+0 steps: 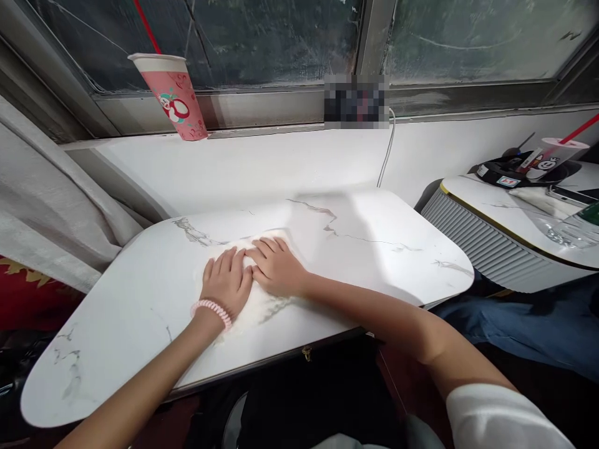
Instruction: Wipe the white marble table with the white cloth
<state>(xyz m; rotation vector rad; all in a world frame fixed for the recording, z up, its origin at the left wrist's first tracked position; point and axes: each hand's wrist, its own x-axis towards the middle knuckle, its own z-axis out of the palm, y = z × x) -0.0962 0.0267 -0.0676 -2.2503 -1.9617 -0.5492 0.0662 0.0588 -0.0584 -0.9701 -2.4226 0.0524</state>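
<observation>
Both of my hands lie flat, side by side, on a white marble-patterned table (374, 249). My left hand (228, 284), with a pink coil band on its wrist, has its fingers stretched out and pressed down. My right hand (276, 265) lies next to it, fingers extended and touching the left hand. Under both palms is a thin white sheet or cloth (262, 305), hard to tell apart from the tabletop.
A pink paper cup (175, 93) with a red straw stands on the window ledge at the back left. A grey curtain (51, 206) hangs at the left. A second white table (519, 218) at the right carries a cup, a black tray and glassware. A white cable (387, 156) runs down the wall.
</observation>
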